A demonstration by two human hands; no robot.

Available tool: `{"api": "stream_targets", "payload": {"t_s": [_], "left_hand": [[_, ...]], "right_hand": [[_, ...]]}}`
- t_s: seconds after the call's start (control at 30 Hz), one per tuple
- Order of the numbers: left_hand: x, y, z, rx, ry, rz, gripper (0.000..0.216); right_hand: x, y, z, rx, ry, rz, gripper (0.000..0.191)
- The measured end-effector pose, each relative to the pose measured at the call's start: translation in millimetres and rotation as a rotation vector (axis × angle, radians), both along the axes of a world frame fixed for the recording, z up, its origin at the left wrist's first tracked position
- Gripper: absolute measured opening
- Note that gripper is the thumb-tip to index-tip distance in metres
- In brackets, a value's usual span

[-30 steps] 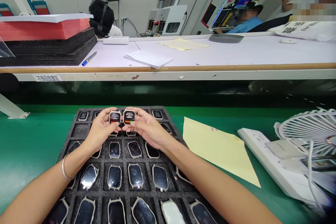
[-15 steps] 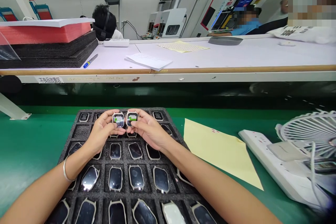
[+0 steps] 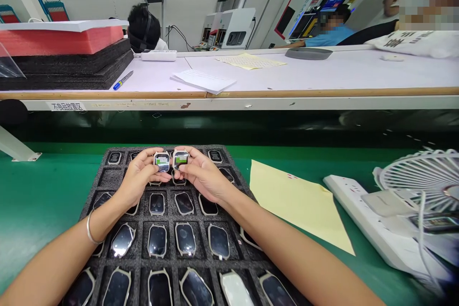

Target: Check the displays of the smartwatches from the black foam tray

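Note:
Both hands are raised over the far part of a black foam tray [image 3: 138,264]. My left hand [image 3: 141,172] is closed on a smartwatch body [image 3: 161,162] without a strap, its screen lit with a green patch. Closed on a second smartwatch body [image 3: 180,159] is my right hand [image 3: 201,172], the thumb at the lower edge of its lit screen. The two watches are side by side with a small gap. Below them, several more watch bodies with dark screens, such as one watch [image 3: 157,240], lie in the tray's compartments. One watch [image 3: 235,289] looks whitish.
Right of the tray lies a yellow sheet [image 3: 297,205] on the green table. Farther right are a white power strip [image 3: 366,220] and a white fan [image 3: 423,177]. A raised shelf [image 3: 287,76] at the back bears foam sheets [image 3: 60,67], papers [image 3: 202,80] and a pen [image 3: 123,80]. People sit beyond.
The view has shifted very slightly. Both hands hold the same two watches in nearly the same place, and the green patches on the screens look slightly different.

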State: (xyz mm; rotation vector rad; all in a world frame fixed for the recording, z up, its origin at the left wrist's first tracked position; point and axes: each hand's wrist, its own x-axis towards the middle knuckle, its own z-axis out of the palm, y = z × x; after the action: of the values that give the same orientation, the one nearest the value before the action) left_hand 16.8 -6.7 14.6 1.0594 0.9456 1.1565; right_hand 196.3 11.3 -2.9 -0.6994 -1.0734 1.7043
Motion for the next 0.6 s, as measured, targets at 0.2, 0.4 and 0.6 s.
{"api": "stream_targets", "payload": {"t_s": [0.2, 0.4, 0.6], "left_hand": [[-2.7, 5.4, -3.1, -0.019, -0.071, 0.001, 0.041], [-11.0, 7.8, 21.7, 0.010, -0.101, -0.015, 0.054], [-15.4, 16.0, 69.6, 0.216, -0.064, -0.049, 0.057]], "right_hand": [[0.4, 2.8, 1.6, -0.115, 0.055, 0.073, 0.028], [0.2, 8.6, 21.5, -0.123, -0.025, 0.081, 0.020], [-6.0, 21.5, 75.7, 0.046, -0.052, 0.075, 0.019]]}}
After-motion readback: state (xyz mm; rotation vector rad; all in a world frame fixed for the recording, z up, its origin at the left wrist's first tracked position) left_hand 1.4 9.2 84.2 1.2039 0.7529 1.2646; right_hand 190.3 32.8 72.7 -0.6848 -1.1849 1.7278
